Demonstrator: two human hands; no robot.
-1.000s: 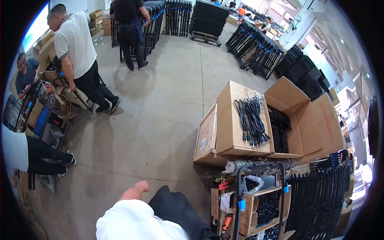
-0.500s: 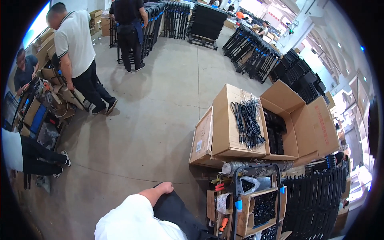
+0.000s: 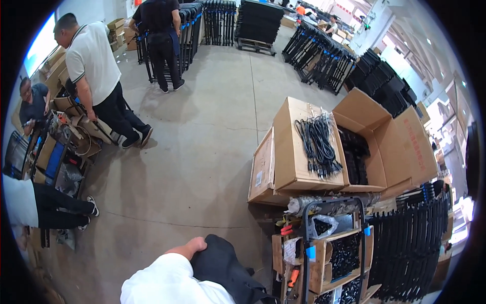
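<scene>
My left hand [image 3: 196, 244] seems loosely curled beside my black trousers [image 3: 217, 258]; I cannot tell how tightly, or whether it holds anything. My right hand is out of view. To my right stands the black frame [image 3: 306, 225], by a wooden bin [image 3: 316, 271] of small black parts [image 3: 344, 257]. I judge it stiff, fairly light, best gripped by an upright tube.

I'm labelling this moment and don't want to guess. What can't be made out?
Head view:
1. Right hand: outside the picture.
2. Left hand: its curled fingers hide whether it holds anything.
3. Black things inside the open box: too dark to identify.
4. Small black parts in the wooden bin: too small to tell apart.
5. Lower-left co-worker: head cut off by the left edge.
</scene>
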